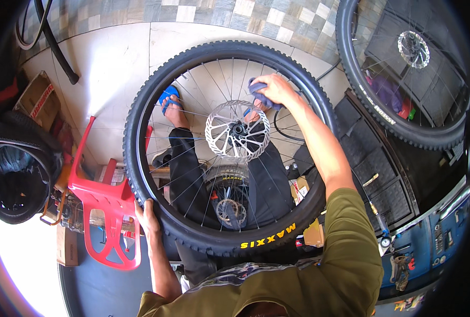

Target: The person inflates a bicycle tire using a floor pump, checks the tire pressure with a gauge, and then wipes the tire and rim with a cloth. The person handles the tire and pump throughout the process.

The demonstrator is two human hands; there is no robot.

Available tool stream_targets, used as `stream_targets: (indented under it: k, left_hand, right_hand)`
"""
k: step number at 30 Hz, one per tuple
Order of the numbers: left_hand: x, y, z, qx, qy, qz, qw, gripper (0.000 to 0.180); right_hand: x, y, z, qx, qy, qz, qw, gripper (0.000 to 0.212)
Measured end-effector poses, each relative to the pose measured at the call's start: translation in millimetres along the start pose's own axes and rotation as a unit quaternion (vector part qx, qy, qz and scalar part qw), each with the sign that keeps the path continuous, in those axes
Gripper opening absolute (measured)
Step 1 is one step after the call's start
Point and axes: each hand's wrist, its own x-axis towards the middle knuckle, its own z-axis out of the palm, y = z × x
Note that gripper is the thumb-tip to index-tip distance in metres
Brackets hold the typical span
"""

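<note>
A mountain bike wheel with a knobbly black tyre point(132, 129) is tilted in front of me, over my legs. Its silver disc brake rotor point(237, 128) faces up at the hub. My left hand point(149, 215) grips the tyre at its lower left, fingers partly hidden behind the rubber. Bunched in my right hand point(275, 89) is a grey-purple cloth point(257, 89), at the spokes near the rim's upper right side. Whether the cloth presses on the spokes I cannot tell.
A second bike wheel point(348, 63) stands at the upper right, beside a dark case point(369, 153). On the left are a red plastic chair point(105, 195), a cardboard box point(39, 100) and a black bin-like container point(18, 164). Tools lie in a blue tray point(443, 238) at the lower right.
</note>
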Motion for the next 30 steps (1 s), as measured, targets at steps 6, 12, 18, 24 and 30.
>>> stream_targets:
  k: [6,12,18,24,30]
  left_hand:
    - [11.2,-9.4,-5.7,0.020,-0.018,0.000,1.000,0.065]
    - [7.7,-6.4,-3.2,0.015,-0.006,-0.017,1.000,0.070]
    - [-1.9,10.4,-3.0,0.013,0.004,-0.019,1.000,0.087]
    - [2.8,0.7,0.0,0.058,0.016,-0.045,0.997,0.087]
    - [6.9,0.1,-4.3,0.011,-0.028,-0.061,0.998,0.091]
  right_hand:
    - [63.0,0.3,-20.4,-0.201,0.042,0.077,0.976,0.025]
    - [50.6,-48.1,6.4,-0.132,-0.170,0.018,0.976,0.032]
    - [84.8,-11.0,-1.5,-0.137,-0.074,0.091,0.984,0.029]
    - [78.3,-47.2,16.6,0.026,-0.108,-0.009,0.994,0.028]
    - [119.7,-62.0,9.2,-0.208,-0.058,0.021,0.976,0.031]
